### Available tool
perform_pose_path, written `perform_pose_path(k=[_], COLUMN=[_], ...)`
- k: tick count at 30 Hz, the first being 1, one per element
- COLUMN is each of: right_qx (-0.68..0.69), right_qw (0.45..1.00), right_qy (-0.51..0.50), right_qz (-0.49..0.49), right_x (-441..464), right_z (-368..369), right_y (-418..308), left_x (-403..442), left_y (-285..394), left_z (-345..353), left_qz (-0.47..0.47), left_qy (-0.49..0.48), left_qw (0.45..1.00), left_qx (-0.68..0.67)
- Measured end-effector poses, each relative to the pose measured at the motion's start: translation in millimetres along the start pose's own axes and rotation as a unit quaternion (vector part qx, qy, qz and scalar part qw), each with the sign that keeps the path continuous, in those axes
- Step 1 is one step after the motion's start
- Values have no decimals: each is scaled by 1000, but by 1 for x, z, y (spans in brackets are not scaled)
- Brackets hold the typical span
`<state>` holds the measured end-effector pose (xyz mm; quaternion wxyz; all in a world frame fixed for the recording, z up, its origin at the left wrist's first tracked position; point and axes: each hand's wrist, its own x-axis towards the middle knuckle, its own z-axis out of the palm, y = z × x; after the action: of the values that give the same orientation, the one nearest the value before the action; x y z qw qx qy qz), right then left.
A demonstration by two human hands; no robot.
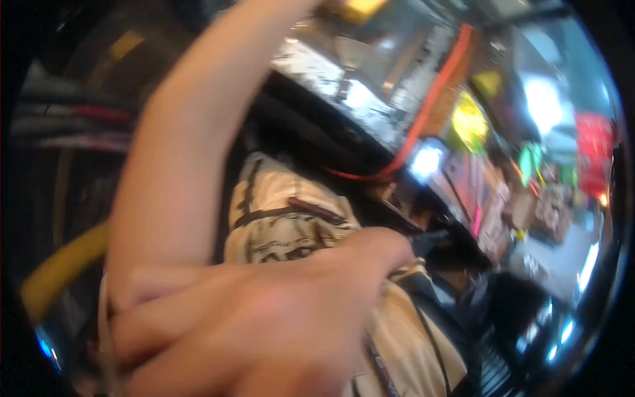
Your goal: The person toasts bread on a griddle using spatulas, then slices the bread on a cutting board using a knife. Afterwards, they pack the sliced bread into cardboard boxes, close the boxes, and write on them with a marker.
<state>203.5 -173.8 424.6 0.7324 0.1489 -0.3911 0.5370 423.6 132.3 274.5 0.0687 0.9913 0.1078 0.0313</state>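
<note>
Close to the camera, my right hand (264, 324) lies across the lower left, its back toward me. The fingers point left and bend over the lower end of my left forearm, near a thin pale strap or cord (103, 324). Their tips are hidden, so I cannot tell what they grip. My left forearm reaches up past the top edge, with its hand out of view. Beneath and behind the right hand is a beige cloth thing with dark straps and printing (284, 205), perhaps a bag. Motion blurs much of the view.
A long orange-red strip (436, 92) hangs over a dark-edged work surface at the top. Further right stand a yellow round thing (469, 121), a red container (593, 149) and blurred clutter. A yellow curved bar (63, 268) is at far left.
</note>
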Motion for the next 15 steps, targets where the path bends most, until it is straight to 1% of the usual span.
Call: perform_pose_path(k=[1,2,4,5,8,10,13,15], right_qx=[0,1,4,3,-7,-17,-33,-53], right_qw=[1000,999,998,998,998,999,999,996], right_qy=[20,37,59,62,53,40,-5,-57], right_qz=[0,2,7,9,20,23,26,33], right_x=[0,-1,-2,-3,-4,-2,2,7], right_z=[8,12,19,19,12,7,-3,-11], right_y=[-3,-6,-9,-11,-11,-12,-10,-12], left_x=[37,29,4,-4,4,-10,-30,-28], left_y=[-25,-19,0,9,3,9,23,25], left_z=[43,34,3,-5,-7,-24,-29,-38], left_qz=[52,-3,-18,-16,-32,-62,-75,-73], left_qy=[134,62,-21,6,-10,-42,-61,-62], left_qw=[990,997,994,993,998,996,994,993], left_qx=[-18,45,108,116,58,38,43,61])
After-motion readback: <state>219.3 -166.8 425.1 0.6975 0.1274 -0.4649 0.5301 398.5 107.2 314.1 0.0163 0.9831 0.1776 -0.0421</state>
